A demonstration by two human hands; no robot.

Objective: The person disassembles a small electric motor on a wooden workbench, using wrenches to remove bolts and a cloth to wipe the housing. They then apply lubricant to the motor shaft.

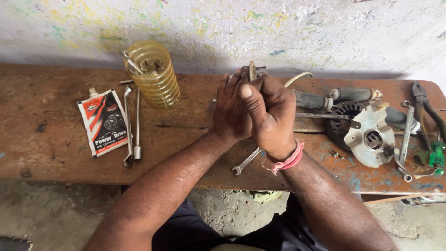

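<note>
Rusty bench [55, 153] (hands [253, 109] clasped)

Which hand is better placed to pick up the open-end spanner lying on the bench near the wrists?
Probably the right hand: the spanner lies just below its wrist, though both hands are clasped around a small metal part. The left hand is slightly farther.
</note>
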